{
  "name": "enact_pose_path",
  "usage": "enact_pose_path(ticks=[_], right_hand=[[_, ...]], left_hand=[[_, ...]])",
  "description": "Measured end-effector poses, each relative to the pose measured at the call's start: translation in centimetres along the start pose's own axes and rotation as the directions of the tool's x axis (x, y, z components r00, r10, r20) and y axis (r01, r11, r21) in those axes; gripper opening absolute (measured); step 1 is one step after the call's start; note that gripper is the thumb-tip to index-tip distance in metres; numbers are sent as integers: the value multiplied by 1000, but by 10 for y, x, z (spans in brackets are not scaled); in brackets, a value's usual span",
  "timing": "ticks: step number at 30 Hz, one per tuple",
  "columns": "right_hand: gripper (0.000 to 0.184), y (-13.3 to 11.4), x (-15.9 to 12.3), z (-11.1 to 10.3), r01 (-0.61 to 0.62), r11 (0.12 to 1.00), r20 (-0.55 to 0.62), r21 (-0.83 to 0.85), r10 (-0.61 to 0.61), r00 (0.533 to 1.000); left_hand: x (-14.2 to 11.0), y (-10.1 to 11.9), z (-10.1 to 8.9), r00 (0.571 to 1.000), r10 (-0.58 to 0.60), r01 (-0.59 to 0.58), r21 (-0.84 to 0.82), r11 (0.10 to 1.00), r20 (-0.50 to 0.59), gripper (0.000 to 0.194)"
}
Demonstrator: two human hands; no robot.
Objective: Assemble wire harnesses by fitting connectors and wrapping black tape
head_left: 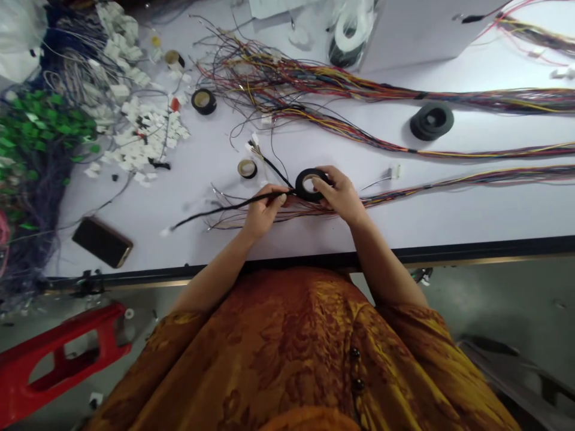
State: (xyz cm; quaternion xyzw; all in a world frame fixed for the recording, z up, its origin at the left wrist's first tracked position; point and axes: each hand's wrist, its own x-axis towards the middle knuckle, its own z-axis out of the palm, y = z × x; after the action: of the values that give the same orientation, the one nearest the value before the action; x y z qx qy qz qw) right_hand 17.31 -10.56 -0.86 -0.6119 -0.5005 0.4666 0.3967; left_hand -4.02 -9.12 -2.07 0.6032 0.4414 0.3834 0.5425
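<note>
My left hand (263, 211) is closed on a black-taped wire harness (215, 211), pinching it near its branching point. One taped branch runs left to a white connector (167, 231); another goes up and left to small white connectors (253, 143). In my right hand (339, 193) is a roll of black tape (300, 187), gripped by its ring with the thumb at the core. The roll's edge meets the harness just right of my left fingers. Beneath both hands lies a loose bundle of coloured wires (395, 194).
Wire bundles (359, 90) stretch across the back. Tape rolls stand at the right (431, 121) and left (203, 101), with a small one (247, 169) near my hands. White connectors (148, 134), green connectors (40, 123) and a phone (102, 241) lie left. A red stool (63, 359) stands below the table edge.
</note>
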Motion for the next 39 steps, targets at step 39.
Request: enact_pose_path(ticks=[39], right_hand=[[54, -17, 3, -12, 87, 980, -17, -180, -92, 996]], left_hand=[[-3, 3, 20, 978, 151, -148, 27, 989, -142, 20]])
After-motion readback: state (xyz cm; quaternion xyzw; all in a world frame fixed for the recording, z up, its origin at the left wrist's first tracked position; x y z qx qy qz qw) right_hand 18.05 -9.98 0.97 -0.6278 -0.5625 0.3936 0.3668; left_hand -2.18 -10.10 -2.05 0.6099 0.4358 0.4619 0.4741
